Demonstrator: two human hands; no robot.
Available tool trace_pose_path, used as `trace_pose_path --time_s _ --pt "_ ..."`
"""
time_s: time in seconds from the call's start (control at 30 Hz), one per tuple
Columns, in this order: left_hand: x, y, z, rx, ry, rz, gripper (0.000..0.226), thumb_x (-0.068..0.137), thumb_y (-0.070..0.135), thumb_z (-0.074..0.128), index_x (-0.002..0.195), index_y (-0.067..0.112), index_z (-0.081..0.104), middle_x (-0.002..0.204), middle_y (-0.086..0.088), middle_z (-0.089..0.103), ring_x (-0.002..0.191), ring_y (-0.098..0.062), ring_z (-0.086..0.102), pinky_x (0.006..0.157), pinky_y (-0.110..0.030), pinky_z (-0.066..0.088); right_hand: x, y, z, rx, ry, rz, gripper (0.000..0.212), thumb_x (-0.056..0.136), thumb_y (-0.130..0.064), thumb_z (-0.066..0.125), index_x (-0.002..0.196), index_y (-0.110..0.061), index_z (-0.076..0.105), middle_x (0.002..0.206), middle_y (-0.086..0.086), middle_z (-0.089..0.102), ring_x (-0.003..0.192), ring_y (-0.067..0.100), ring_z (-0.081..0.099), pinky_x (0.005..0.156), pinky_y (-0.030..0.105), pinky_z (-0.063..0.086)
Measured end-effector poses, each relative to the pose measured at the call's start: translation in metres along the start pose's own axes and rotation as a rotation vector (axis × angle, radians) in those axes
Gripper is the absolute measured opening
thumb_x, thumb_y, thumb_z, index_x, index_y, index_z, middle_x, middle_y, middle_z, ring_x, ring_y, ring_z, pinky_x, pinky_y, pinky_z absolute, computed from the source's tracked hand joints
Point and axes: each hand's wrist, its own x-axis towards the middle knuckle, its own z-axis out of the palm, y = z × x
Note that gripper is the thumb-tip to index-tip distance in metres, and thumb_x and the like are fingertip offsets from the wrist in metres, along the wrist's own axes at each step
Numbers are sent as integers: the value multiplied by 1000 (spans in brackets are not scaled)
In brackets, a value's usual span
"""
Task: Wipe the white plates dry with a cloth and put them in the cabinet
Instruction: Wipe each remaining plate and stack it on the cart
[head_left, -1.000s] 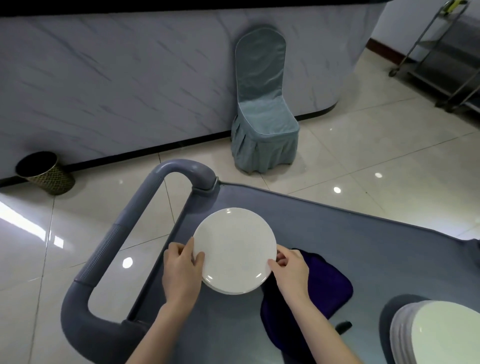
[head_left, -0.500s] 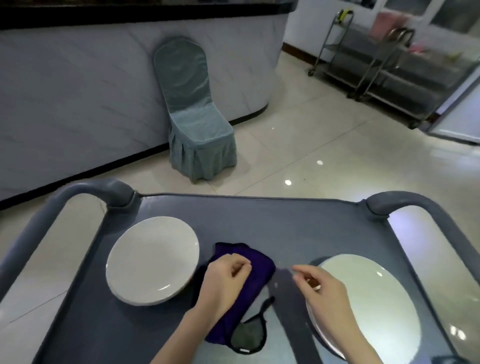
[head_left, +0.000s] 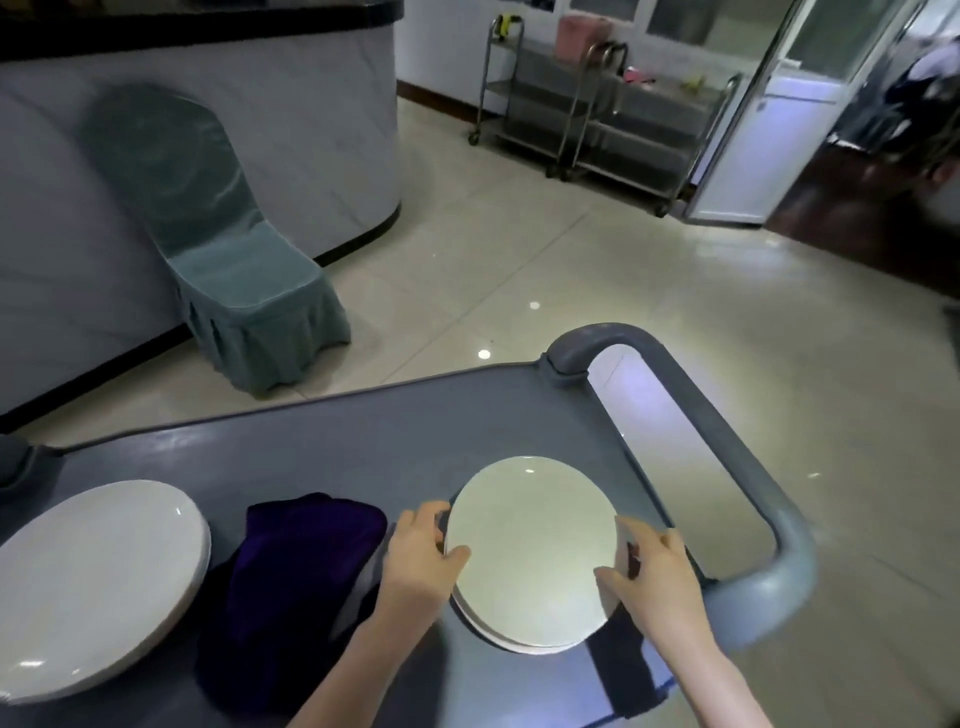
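Pale glossy floor tiles (head_left: 571, 270) fill the upper half of our view. A curved marble-look bar (head_left: 291, 119) stands at upper left, and a chair (head_left: 234, 270) in a teal cover is set against it. At upper right we see steel trolleys (head_left: 597, 114) along the wall, beside an open glazed door (head_left: 769, 130). Across the lower half runs our grey cart (head_left: 363, 447), its looped handle (head_left: 727, 467) at the right of the frame.

On the right part of the cart, close to that handle, sits the plate stack (head_left: 530, 551). Its plates are white, and the rims of lower ones show under the top one at its near edge. Our left hand (head_left: 415, 561) grasps the left rim, thumb laid on the top face and fingers (head_left: 421, 517) curled round the edge. Our right hand (head_left: 660, 577) grasps the right rim the same way, thumb on top and fingers bent against the edge. We cannot tell whether we hold one plate or several.

A crumpled purple cloth (head_left: 296, 571) lies on the cart just left of our left wrist. It lies between the plate stack and the other plates (head_left: 88, 587), which are also white and cut off by the lower left edge of the frame. A dark strip (head_left: 623, 670) pokes out from under the plate stack at lower right, and we cannot tell what it is.
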Motion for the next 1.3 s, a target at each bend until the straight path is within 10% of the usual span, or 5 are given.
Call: trace_pose_path --time_s 0.13,0.43,0.8,1.03,1.3 --pt "-6 2 2 -47 10 -46 40 79 10 70 115 24 61 77 -1 62 84 -18 61 80 -34 51 4 5 1 109 -1 12 64 79 -11 78 137 -23 52 97 9 58 75 12 52 57 13 31" --pt "-10 -1 2 -306 52 -137 41 76 1 66 106 29 67 53 13 61 55 1 57 61 -11 46 6 9 3 194 -20 85 58 76 -13 81 130 -14 59 84 7 61 82 23 57 68 29 37" --pt "-13 -18 -53 -816 88 -214 44 77 -13 66 104 21 70 90 -18 67 89 -37 71 70 -44 63 -7 -53 28 879 -126 43 47 90 -12 70 120 -43 53 106 -12 68 95 9 68 79 35 54" --pt "-16 -53 -98 -816 117 -169 27 88 2 69 110 18 69 88 -15 72 84 -26 74 74 -41 62 2 -110 75 1031 3 162 29 102 -21 48 127 -31 59 116 -5 69 102 19 68 88 41 56" --pt "13 -111 -103 328 206 140 44 84 27 74 126 19 63 116 0 58 106 -18 54 89 -31 46 18 -115 85 1023 14 170 24 101 -24 53 116 -37 67 111 -14 72 103 17 69 88 39 56"
